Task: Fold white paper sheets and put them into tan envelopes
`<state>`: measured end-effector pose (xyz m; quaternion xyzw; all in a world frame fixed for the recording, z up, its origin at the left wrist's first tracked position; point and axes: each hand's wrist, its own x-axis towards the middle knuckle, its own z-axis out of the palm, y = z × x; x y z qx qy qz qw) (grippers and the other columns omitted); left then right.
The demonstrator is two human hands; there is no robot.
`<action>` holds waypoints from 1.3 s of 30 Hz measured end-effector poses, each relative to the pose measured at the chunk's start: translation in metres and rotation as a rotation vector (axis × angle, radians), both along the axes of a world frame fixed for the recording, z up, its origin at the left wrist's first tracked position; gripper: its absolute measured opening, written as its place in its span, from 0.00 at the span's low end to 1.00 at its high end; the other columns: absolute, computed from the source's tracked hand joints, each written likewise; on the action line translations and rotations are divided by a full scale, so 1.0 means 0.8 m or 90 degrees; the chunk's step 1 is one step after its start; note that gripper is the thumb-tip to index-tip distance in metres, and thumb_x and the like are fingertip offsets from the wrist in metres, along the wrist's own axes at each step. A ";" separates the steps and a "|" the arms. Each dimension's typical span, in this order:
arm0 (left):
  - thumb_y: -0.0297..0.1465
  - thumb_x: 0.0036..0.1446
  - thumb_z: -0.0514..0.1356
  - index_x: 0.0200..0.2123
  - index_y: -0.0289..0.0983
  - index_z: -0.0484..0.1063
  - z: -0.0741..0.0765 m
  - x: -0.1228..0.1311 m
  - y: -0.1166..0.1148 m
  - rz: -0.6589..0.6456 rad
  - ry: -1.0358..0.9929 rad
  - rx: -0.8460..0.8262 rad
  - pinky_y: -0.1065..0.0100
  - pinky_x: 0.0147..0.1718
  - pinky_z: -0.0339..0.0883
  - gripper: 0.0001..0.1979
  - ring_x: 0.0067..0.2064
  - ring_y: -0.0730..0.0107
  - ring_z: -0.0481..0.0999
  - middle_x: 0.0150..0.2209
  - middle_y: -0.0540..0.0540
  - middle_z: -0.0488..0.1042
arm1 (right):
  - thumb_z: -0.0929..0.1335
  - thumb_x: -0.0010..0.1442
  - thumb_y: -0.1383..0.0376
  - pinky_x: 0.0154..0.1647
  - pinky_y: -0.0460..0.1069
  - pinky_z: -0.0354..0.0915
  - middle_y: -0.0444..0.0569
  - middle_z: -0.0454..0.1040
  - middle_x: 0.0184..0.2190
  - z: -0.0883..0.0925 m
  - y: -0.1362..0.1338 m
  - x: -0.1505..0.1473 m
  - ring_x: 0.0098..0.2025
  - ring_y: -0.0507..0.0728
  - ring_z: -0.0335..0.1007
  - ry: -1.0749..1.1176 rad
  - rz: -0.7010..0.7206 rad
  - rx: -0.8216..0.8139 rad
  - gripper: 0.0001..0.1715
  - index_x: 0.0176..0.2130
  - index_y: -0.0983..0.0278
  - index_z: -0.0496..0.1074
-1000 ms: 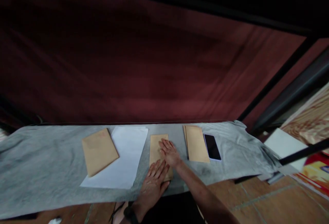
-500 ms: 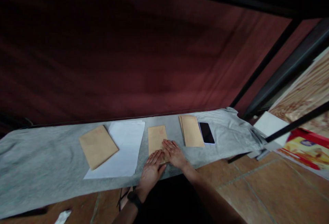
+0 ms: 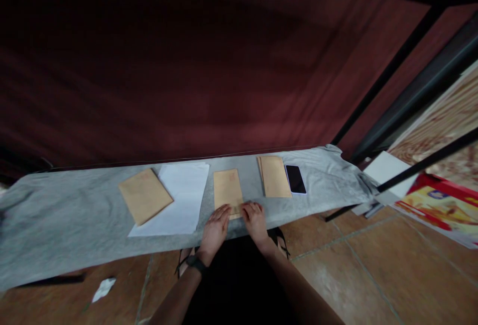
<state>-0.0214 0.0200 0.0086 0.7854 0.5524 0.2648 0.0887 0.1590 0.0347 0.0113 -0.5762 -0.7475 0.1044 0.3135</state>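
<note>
Brown envelope [image 3: 227, 187], one: laid flat on the grey-draped bench [image 3: 85, 220] and touched at its near end, most of its length extending beyond the grip, with the left hand [image 3: 216, 228] placed at the near left corner and the right hand [image 3: 255, 220] at the near right. Whether either grip is clamped on it or merely pressed there cannot be told. Flanking items: wider envelope [image 3: 145, 195] laid over white sheets [image 3: 188, 198], left; overlapping envelopes [image 3: 277, 178] set beside a phone [image 3: 296, 179], right.
</note>
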 end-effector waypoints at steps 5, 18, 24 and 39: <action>0.26 0.66 0.47 0.56 0.38 0.71 -0.007 0.000 0.002 0.013 -0.021 -0.009 0.57 0.61 0.65 0.20 0.60 0.64 0.71 0.57 0.43 0.74 | 0.60 0.69 0.69 0.69 0.59 0.52 0.51 0.72 0.58 0.001 -0.031 -0.026 0.62 0.57 0.64 -0.026 0.131 0.057 0.22 0.60 0.62 0.68; 0.15 0.52 0.47 0.60 0.36 0.66 -0.016 -0.013 -0.018 0.028 0.026 0.003 0.54 0.64 0.62 0.33 0.64 0.63 0.66 0.62 0.41 0.70 | 0.59 0.72 0.60 0.71 0.58 0.47 0.47 0.65 0.65 -0.011 -0.039 0.015 0.66 0.57 0.59 -0.111 0.120 0.021 0.25 0.66 0.60 0.62; 0.21 0.60 0.48 0.60 0.35 0.67 -0.013 -0.005 -0.035 0.035 0.162 0.031 0.51 0.64 0.61 0.25 0.65 0.58 0.66 0.61 0.40 0.71 | 0.60 0.72 0.60 0.71 0.59 0.47 0.52 0.64 0.65 -0.015 -0.043 0.001 0.67 0.59 0.57 -0.136 0.092 0.028 0.27 0.66 0.64 0.61; 0.24 0.53 0.58 0.55 0.35 0.70 0.002 0.007 -0.004 0.278 -0.084 -0.046 0.49 0.55 0.67 0.25 0.54 0.52 0.74 0.48 0.37 0.75 | 0.66 0.64 0.68 0.61 0.63 0.61 0.61 0.75 0.53 -0.010 -0.038 -0.042 0.57 0.67 0.67 -0.163 -0.013 0.022 0.19 0.53 0.68 0.75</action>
